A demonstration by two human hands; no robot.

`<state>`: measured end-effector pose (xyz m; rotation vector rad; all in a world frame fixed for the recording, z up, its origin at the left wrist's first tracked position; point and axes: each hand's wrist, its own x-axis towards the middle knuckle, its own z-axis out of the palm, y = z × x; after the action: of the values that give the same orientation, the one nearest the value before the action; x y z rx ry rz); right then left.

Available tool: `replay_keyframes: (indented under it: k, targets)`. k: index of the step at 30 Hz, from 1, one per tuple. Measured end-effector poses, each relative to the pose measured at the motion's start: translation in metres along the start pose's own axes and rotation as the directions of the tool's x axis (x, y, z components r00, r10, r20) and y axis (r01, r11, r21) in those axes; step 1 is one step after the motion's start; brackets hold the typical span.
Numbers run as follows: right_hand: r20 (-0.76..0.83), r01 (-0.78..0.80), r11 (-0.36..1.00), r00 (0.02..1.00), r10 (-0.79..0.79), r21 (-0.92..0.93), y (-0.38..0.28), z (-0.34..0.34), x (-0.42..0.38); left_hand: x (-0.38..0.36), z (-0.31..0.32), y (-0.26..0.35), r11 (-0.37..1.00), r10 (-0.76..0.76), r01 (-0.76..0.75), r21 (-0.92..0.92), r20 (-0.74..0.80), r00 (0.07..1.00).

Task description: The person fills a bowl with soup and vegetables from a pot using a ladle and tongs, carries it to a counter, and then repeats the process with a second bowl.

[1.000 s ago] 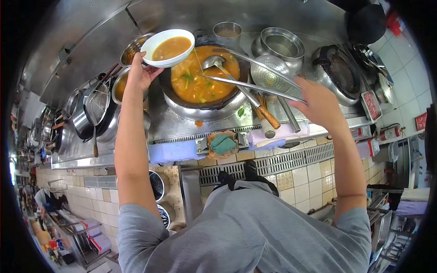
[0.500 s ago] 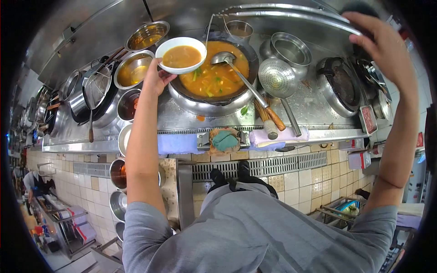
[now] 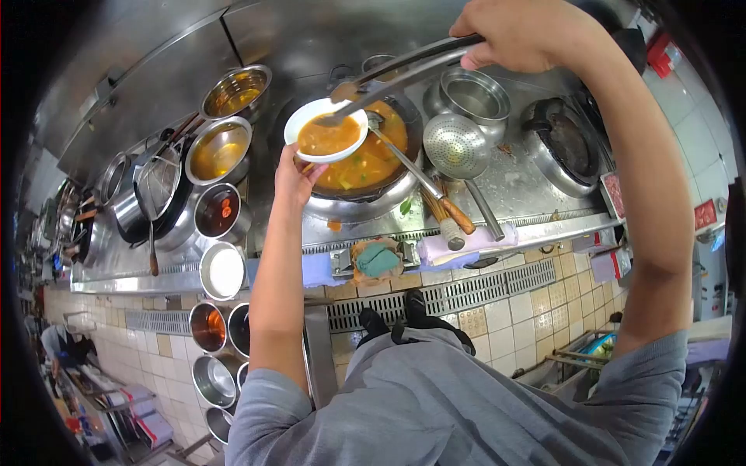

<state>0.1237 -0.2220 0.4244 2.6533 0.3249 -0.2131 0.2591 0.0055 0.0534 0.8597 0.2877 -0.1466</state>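
Observation:
My left hand [image 3: 298,177] grips a white bowl [image 3: 342,155] of orange-brown soup from below its near left side, above the wok. From the upper right, my right hand [image 3: 524,37] holds long metal tongs [image 3: 404,78]. One tong tip overlaps the soup inside the bowl, and the other is over its far rim; whether they touch cannot be told. Under the bowl, a wok [image 3: 414,140] contains the same soup with green pieces in it. A ladle [image 3: 407,163] leans in the wok, its wooden handle pointing towards me.
A perforated skimmer [image 3: 457,147] and a steel pot [image 3: 475,93] stand right of the wok. Leftward are bowls of yellow liquid [image 3: 220,151], a pot with red pieces [image 3: 223,211] and a white-filled pot [image 3: 222,270]. Folded cloths [image 3: 378,259] lie along the front edge.
My right hand has come left and inward, bringing the tongs down to the bowl. The bowl has shifted slightly right and towards me, and the camera view has turned a little.

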Motion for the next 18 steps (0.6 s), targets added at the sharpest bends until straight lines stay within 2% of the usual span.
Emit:
replay_keyframes:
  k: [1, 3, 5, 7, 8, 9, 11, 15, 18]
  targets:
    - [0.005, -0.015, 1.0, 1.0, 0.014, 0.005, 0.006, 0.0, 0.001, -0.003, 0.002, -0.004, 1.0, -0.002, 0.002, -0.013, 0.0, 1.0]
    - [0.129, -0.036, 0.99, 0.992, 0.018, 0.139, 0.022, -0.002, 0.007, -0.005, 0.002, -0.009, 1.0, -0.009, 0.01, -0.019, 0.004, 1.0]
    - [0.165, -0.058, 0.993, 0.986, 0.04, 0.104, 0.034, 0.003, 0.006, -0.006, 0.001, -0.013, 0.999, -0.003, 0.003, -0.034, 0.005, 1.0]
    - [-0.105, -0.026, 0.971, 0.993, 0.053, 0.239, 0.06, 0.036, 0.011, -0.008, -0.004, -0.014, 0.999, -0.001, 0.001, -0.047, 0.012, 1.0]
    - [-0.212, -0.014, 0.905, 0.971, 0.114, 0.424, 0.076, 0.066, 0.026, -0.011, -0.007, -0.013, 0.998, 0.008, -0.009, -0.068, -0.004, 1.0]
    - [-0.239, 0.107, 0.913, 0.971, -0.011, 0.394, 0.086, 0.085, 0.04, -0.014, -0.009, -0.011, 0.996, 0.018, -0.02, -0.089, -0.022, 1.0]
    - [-0.377, 0.024, 0.942, 0.92, 0.11, 0.334, 0.073, 0.132, 0.059, -0.021, -0.017, -0.005, 0.996, 0.037, -0.041, -0.082, -0.046, 0.998]
    - [-0.011, -0.086, 0.943, 0.995, 0.094, 0.323, 0.026, 0.175, 0.108, -0.042, -0.032, 0.013, 0.994, 0.089, -0.097, -0.059, -0.12, 0.989]
    - [0.069, -0.039, 0.936, 0.998, 0.016, 0.35, -0.01, 0.189, 0.123, -0.058, -0.052, 0.027, 0.99, 0.126, -0.133, -0.036, -0.16, 0.979]
